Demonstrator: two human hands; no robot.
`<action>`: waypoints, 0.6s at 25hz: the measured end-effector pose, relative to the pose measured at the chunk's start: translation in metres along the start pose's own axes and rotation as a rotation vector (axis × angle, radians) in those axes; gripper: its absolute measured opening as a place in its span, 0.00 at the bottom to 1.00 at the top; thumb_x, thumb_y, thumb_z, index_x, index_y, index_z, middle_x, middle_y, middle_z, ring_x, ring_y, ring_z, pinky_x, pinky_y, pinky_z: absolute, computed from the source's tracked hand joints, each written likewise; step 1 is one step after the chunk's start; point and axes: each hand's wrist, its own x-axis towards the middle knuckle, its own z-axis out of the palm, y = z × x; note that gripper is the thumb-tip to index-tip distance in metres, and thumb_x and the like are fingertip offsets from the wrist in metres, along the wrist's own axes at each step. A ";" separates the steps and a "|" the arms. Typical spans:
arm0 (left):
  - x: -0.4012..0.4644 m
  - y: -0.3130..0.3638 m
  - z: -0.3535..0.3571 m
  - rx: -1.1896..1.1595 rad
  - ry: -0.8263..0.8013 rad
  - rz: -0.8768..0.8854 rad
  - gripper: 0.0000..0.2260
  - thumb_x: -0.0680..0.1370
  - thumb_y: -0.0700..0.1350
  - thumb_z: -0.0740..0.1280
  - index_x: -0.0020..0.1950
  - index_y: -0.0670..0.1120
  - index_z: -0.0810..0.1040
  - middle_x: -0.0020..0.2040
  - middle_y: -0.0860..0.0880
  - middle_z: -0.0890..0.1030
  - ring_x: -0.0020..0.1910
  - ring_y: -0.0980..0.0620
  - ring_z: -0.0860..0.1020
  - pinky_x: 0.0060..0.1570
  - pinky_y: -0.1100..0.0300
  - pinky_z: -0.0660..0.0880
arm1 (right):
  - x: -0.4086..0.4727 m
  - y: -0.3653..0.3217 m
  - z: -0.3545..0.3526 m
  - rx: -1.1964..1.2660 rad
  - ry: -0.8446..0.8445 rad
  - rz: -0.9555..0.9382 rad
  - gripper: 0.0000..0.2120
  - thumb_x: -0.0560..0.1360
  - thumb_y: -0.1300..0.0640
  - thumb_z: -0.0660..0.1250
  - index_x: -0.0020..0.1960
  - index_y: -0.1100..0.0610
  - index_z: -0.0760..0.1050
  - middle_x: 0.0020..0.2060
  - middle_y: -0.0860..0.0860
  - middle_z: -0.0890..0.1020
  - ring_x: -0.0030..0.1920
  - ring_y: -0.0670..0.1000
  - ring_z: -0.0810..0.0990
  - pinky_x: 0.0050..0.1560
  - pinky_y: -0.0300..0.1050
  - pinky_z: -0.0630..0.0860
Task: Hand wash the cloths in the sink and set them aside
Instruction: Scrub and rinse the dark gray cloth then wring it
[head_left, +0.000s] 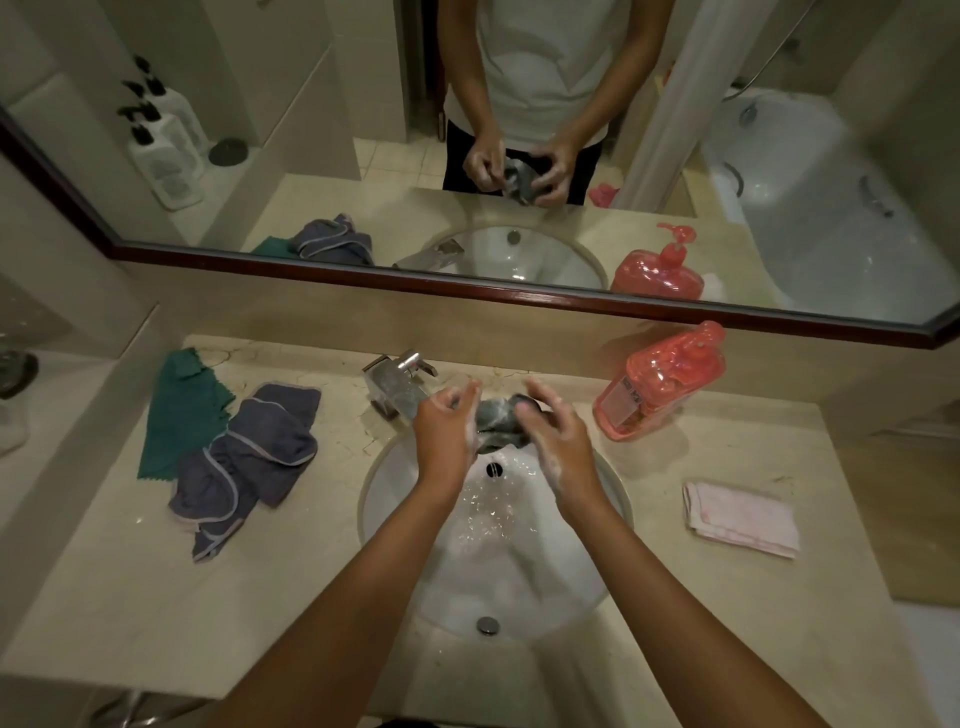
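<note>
You are mid-scrub, it seems: your left hand (448, 423) and right hand (558, 434), both soapy, curl their fingers round a bunched dark cloth (500, 420) held over the sink (618, 499) by the tap (397, 382); next, judge it clean, rinse, wring, then set it aside.

Surface (675, 571) lower right and lower left open; faucet (397, 382) blocks top centre; cloth pile (244, 462) left, soap bottle (662, 382) and pink towel (740, 517) right.
</note>
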 end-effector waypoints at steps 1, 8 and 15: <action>0.000 0.004 0.000 -0.027 -0.027 -0.062 0.17 0.82 0.51 0.67 0.37 0.45 0.77 0.27 0.51 0.78 0.22 0.54 0.74 0.21 0.62 0.69 | -0.002 0.000 -0.002 -0.071 -0.107 -0.049 0.16 0.77 0.52 0.72 0.62 0.43 0.76 0.63 0.46 0.76 0.62 0.42 0.77 0.62 0.39 0.77; -0.009 0.029 -0.005 -0.016 -0.318 -0.087 0.20 0.81 0.61 0.62 0.42 0.47 0.78 0.31 0.49 0.78 0.27 0.51 0.76 0.24 0.61 0.69 | -0.002 -0.022 -0.018 -0.249 -0.086 -0.160 0.10 0.77 0.59 0.72 0.41 0.46 0.79 0.34 0.44 0.80 0.35 0.41 0.78 0.38 0.39 0.74; -0.020 0.036 -0.018 0.156 -0.692 0.116 0.06 0.75 0.48 0.75 0.49 0.49 0.82 0.37 0.54 0.85 0.31 0.60 0.80 0.30 0.68 0.74 | 0.002 -0.050 -0.032 0.299 0.178 0.150 0.06 0.79 0.55 0.70 0.46 0.58 0.79 0.39 0.55 0.85 0.38 0.53 0.85 0.35 0.44 0.81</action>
